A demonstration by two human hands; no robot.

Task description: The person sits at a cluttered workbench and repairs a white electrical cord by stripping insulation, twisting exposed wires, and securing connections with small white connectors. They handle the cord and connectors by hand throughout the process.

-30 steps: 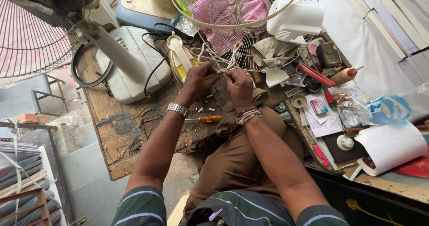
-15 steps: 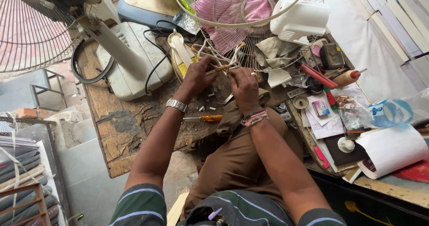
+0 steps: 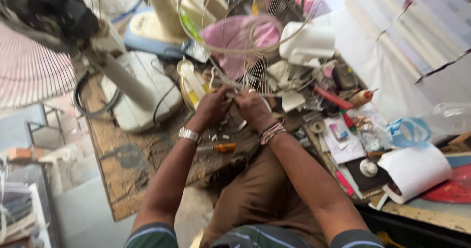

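Note:
My left hand [image 3: 212, 106] and my right hand [image 3: 251, 105] meet over the worn wooden workbench [image 3: 122, 169], fingers pinched together on thin white wires [image 3: 230, 95] that run up toward a wire fan guard [image 3: 245, 32]. The frame is blurred, so the exact grip is hard to read. A metal watch sits on my left wrist, and bead bracelets on my right. An orange-handled screwdriver [image 3: 218, 147] lies on the bench just below my hands.
A white pedestal fan with a dark motor [image 3: 54, 17] stands at the left on its base [image 3: 142, 96]. A pink cloth [image 3: 235, 34] lies inside the guard. Small parts, a red tool [image 3: 333, 98], a paper roll [image 3: 414, 172] and a plastic bag [image 3: 417, 128] crowd the right.
The view has moved closer and tilted up. Both hands have shifted a little farther from me, toward the fan guard, still together on the wires.

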